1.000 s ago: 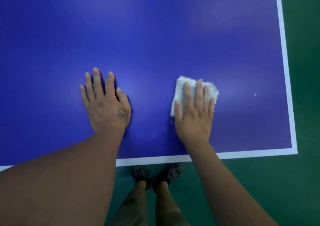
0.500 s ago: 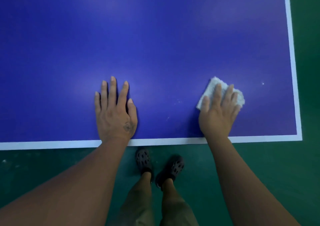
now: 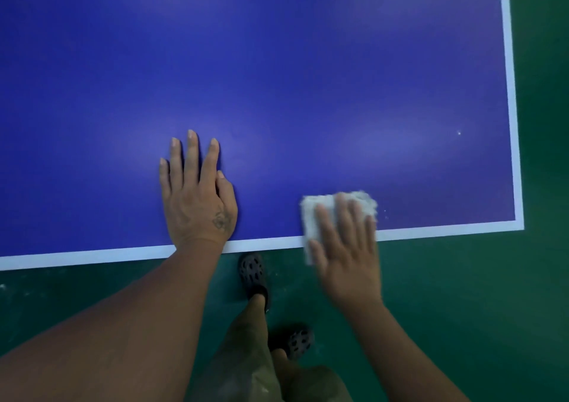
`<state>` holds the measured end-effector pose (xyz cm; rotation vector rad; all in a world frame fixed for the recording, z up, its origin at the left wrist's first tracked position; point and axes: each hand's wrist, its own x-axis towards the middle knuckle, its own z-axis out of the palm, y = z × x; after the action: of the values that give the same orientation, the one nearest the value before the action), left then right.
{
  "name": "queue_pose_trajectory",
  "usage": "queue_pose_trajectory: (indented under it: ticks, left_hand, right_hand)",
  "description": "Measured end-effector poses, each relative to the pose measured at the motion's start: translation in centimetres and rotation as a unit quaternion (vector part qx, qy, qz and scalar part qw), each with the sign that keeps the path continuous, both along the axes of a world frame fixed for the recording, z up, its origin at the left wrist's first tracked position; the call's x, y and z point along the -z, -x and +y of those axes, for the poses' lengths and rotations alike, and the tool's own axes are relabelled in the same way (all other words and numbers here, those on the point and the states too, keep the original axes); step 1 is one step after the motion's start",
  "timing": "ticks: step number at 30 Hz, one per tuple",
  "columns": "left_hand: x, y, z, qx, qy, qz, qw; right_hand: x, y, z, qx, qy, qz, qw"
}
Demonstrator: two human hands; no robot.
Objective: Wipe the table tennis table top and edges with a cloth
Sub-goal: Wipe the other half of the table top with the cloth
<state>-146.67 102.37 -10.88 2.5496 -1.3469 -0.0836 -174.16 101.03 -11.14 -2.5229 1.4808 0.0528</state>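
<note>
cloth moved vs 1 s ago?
Yes. The cloth under the right hand has slid toward the person: it was well inside the blue top, now it overlaps the near white border line.

A dark green floor [image 3: 462,309] runs below my right hand [image 3: 348,257] and off to its right, smooth and dull. Down to the left of my left hand [image 3: 197,204], pale specks [image 3: 3,286] dot it. The light is dim and soft, and the floor is darkest at the far right.
</note>
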Motion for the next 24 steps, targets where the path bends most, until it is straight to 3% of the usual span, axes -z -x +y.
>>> queue_pose_trajectory:
  ticks: [4, 8, 13, 16, 20, 24]
  left_hand:
    - [0.1, 0.2, -0.1, -0.002, -0.005, -0.01, 1.0]
    - [-0.1, 0.3, -0.2, -0.002, -0.011, -0.009, 1.0]
    - [-0.7, 0.5, -0.4, -0.004, -0.019, -0.005, 1.0]
    - [-0.7, 0.5, -0.4, 0.001, -0.023, 0.0, 1.0]
    - [-0.6, 0.7, -0.2, -0.004, -0.017, 0.006, 1.0]
    - [-0.5, 0.9, -0.2, 0.003, -0.022, 0.003, 1.0]
  right_hand:
    - [-1.1, 6.3, -4.5, 0.169, -0.044, 0.04, 0.984]
    - [-1.2, 2.8, -7.9, 0.291, -0.051, 0.038, 0.955]
    - [-0.7, -7.8, -2.9, 0.081, -0.022, 0.012, 0.996]
    - [-0.1, -8.0, -1.0, 0.01, -0.023, -0.022, 0.999]
    - [0.0, -1.6, -2.6, -0.002, -0.008, 0.0, 1.0]
    - [-0.5, 6.9, -6.9, 0.109, -0.026, 0.041, 0.993]
